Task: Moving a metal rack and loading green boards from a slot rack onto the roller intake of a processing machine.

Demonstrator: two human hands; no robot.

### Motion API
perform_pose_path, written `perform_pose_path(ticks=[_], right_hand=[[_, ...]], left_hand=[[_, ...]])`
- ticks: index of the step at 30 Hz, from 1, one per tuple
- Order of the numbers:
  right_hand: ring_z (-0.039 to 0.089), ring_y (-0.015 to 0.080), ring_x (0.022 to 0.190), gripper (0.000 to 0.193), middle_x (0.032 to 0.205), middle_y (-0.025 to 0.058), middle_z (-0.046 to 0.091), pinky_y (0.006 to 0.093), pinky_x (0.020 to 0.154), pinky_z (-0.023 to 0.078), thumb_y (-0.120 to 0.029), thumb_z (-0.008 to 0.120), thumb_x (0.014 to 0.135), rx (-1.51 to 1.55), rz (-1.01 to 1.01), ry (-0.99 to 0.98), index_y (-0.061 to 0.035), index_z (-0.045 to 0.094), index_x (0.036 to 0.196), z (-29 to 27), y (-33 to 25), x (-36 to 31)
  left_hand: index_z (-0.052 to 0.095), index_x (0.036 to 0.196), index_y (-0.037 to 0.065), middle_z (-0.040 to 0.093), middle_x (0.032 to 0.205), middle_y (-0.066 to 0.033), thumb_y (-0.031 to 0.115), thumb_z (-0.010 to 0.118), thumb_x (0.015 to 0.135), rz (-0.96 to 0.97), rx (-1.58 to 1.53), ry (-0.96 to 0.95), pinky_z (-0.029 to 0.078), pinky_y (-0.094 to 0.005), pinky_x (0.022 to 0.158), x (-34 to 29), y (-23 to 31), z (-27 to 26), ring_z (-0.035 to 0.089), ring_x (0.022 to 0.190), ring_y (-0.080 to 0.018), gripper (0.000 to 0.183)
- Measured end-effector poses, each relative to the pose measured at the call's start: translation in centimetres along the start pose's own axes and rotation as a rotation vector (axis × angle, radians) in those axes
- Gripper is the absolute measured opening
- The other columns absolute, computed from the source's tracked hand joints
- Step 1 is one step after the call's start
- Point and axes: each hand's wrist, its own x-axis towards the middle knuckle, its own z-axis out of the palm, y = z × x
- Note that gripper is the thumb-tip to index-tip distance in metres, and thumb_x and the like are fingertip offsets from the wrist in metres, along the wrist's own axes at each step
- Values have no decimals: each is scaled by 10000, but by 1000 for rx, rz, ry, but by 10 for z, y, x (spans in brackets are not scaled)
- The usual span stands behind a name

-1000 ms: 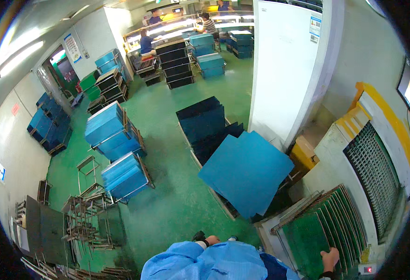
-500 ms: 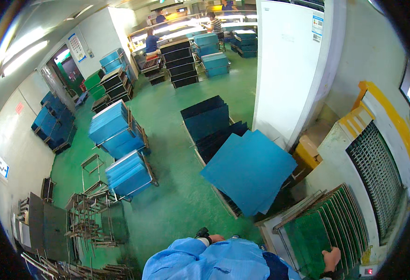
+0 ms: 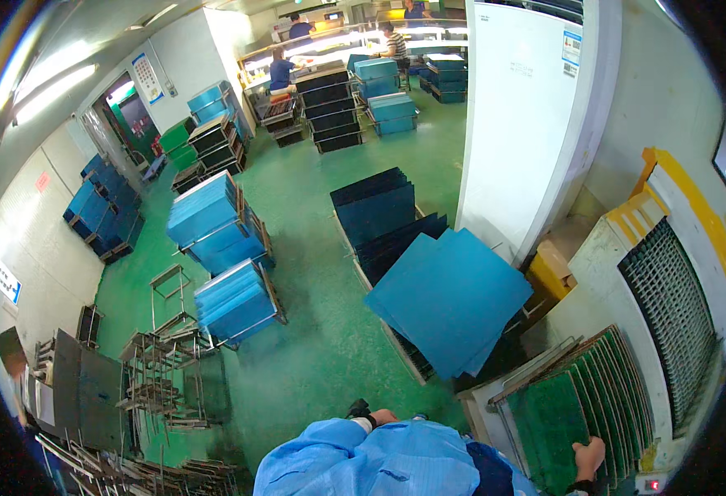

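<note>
While the two hands are well apart, the right hand (image 3: 591, 456) is curled at the right edge of the front green panel (image 3: 546, 417); whether it grips it, I cannot tell. That panel stands at the left end of a rack (image 3: 531, 372), with more green panels (image 3: 623, 388) in a row to its right. The left hand (image 3: 383, 417) (fingers largely hidden, so its state cannot be told) is just beside the blue garment (image 3: 354, 459). Blue sheets (image 3: 449, 302) lie across the near end of another rack (image 3: 412, 362).
</note>
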Motion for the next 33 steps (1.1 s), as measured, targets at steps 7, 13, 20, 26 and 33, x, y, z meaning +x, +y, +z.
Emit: perform_pose_path(ticks=[7,13,20,26,33], right_hand=[[566,341,861,483,895,193,594,403,740,450,-178,778,488,-24,-19,24,10,598,895,5,4,1],[560,340,890,498,922,196,591,393,740,452,-183,780,492,-47,-10,16,20,598,909,15,13,1],[562,356,840,444,847,204,591,407,705,444,-162,763,501,-6,-50,12,42,592,856,5,8,0],[561,375,789,408,785,218,579,418,667,438,-153,757,497,-22,-29,-70,44,583,808,-1,5,-1],[549,367,860,439,881,200,587,418,718,437,-157,758,518,92,-89,-51,14,584,882,16,25,5]], left_hand=[[652,883,55,630,871,-162,454,584,692,72,266,26,451,-371,731,6,7,-2,600,809,-272,448],[649,892,58,630,877,-155,437,572,700,29,97,65,450,-373,736,0,4,5,599,811,-280,432],[649,898,58,632,899,-143,436,576,697,44,63,32,447,-366,749,-4,-7,4,595,829,-272,435],[646,913,62,631,908,-142,437,582,691,28,47,52,447,-360,757,-10,6,3,596,838,-272,440],[646,911,62,625,927,-148,448,586,685,38,93,78,444,-362,765,-6,6,9,594,851,-281,451]])
